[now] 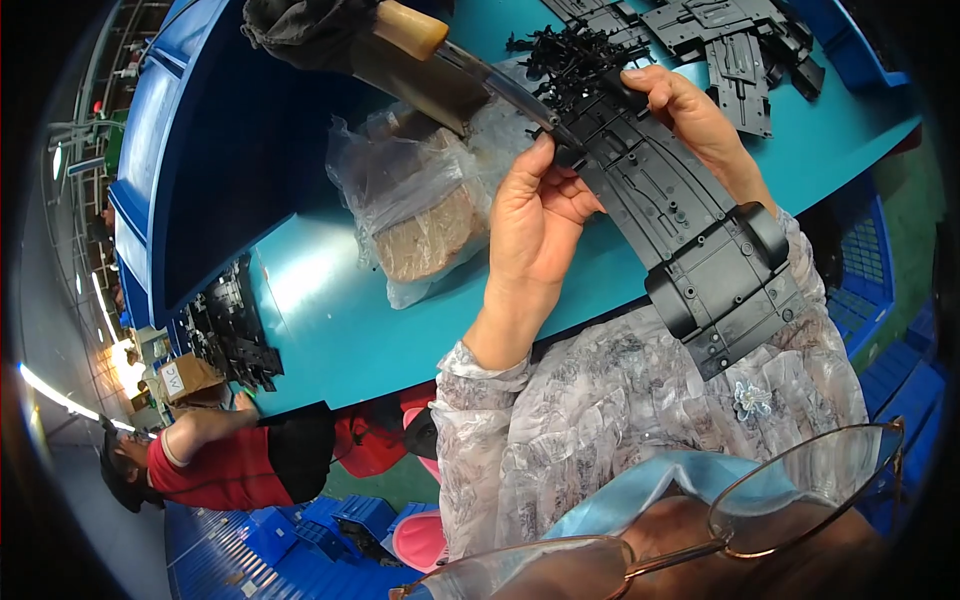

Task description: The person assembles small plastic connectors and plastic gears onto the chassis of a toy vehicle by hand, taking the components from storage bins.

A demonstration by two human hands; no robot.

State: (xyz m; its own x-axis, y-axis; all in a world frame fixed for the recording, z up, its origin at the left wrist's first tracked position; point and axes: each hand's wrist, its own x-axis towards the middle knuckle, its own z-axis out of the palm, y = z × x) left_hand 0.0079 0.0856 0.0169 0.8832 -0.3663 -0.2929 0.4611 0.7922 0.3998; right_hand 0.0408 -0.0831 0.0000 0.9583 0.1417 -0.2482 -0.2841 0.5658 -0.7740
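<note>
A long black moulded plastic part (pixel 670 200) is held up in front of me, slanting from the table side down toward my chest. My left hand (pixel 535 220) grips its left edge, thumb and fingers closed. My right hand (pixel 695 120) is closed on the upper right edge, with the thumb on top. A metal-shafted tool (pixel 500 88) with a wooden handle (pixel 412 30) slants down from the upper left. Its end lies at the part, beside my left thumb; I cannot tell whether it touches. A tangle of small black pieces (pixel 585 62) is just beyond the part.
More black moulded parts (pixel 735 55) lie on the teal table (pixel 330 350) at the far right. A plastic-wrapped brown block (pixel 430 235) sits left of my hands, near a large blue bin (pixel 215 150). A person in red (pixel 225 465) works at the left beside a cardboard box (pixel 190 380).
</note>
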